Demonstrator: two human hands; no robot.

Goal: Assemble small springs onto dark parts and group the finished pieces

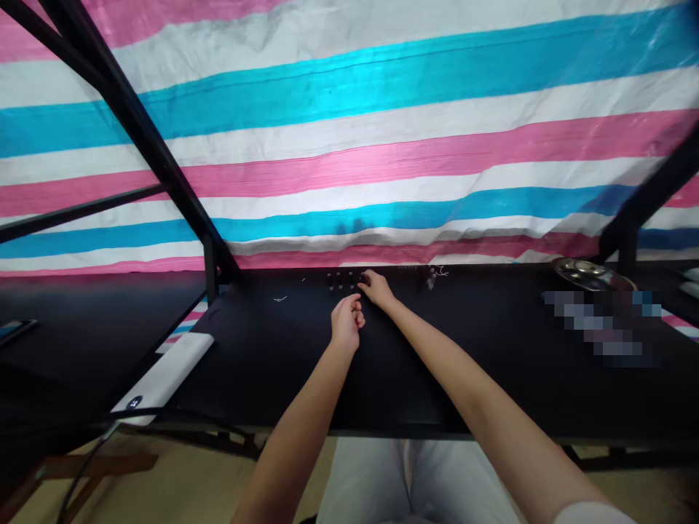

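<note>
My left hand point(346, 320) rests on the black table point(284, 364) with its fingers curled into a loose fist; whether it holds anything is hidden. My right hand point(376, 287) reaches further back, its fingers pinched on a small dark part at the right end of a row of small dark parts point(341, 280) near the table's far edge. The parts are too small to name. Both forearms stretch out from the bottom of the view.
A white power bank point(164, 378) with a cable lies at the table's left edge. A metal dish point(590, 273) stands at the back right. Small wire scraps point(280, 298) and a small part point(431, 279) lie nearby. Black frame bars point(136, 124) and a striped tarp point(382, 109) stand behind.
</note>
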